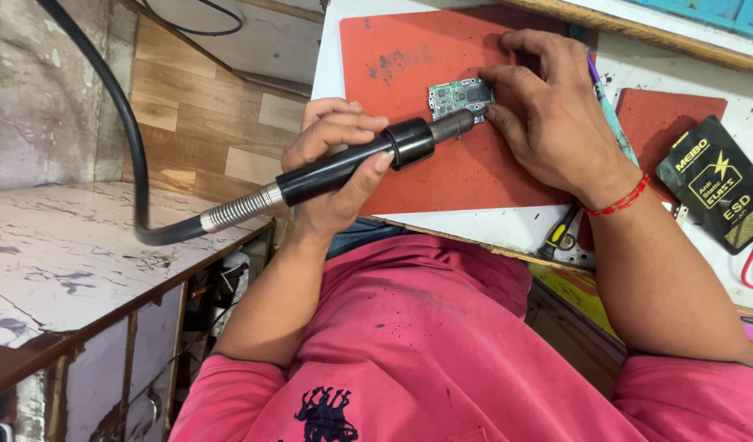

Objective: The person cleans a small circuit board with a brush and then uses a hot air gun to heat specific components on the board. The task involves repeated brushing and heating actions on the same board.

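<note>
A small green circuit board [456, 98] lies on a red work mat [409, 49]. My right hand [548, 115], with a red thread around the wrist, presses its fingertips on the board's right edge and holds it flat. My left hand [327, 135] grips a black cylindrical hot-air handle [413, 141]. Its metal nozzle points at the lower edge of the board, very close to it. A black hose [123, 115] with a metal spring sleeve runs from the handle's rear off to the upper left.
A second red mat [663, 115] and a black packet [716, 180] lie on the white bench at right. A thin teal and purple tool [609, 106] sits beside my right hand. A yellow-black tool [560, 233] rests at the bench edge. A marble-patterned shelf [57, 254] stands at left.
</note>
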